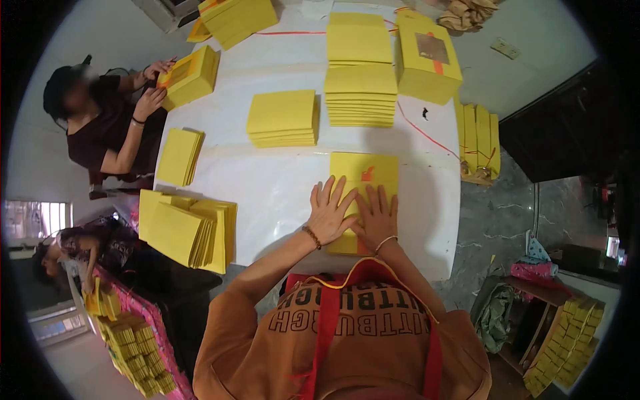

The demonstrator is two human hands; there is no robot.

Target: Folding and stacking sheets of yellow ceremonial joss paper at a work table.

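Note:
A flat yellow piece of paper or card (347,165) with a small orange mark lies on the white-covered table (280,187) right in front of me. My left hand (328,215) rests flat on its left part, fingers spread. Across its right part lies my right hand (379,217), also flat with fingers apart. The two thumbs come close together near the middle of the sheet, and neither hand grips anything. The hands cover much of the lower half. Just beyond, to the left, stands a low stack of yellow folded pieces (282,113).
A taller yellow stack (360,93) and a tied yellow bundle (427,73) stand at the far right. Leaning yellow pieces (183,230) lie at the left edge. A person (117,120) across the left side handles another yellow bundle (193,77). A red string (427,133) trails right.

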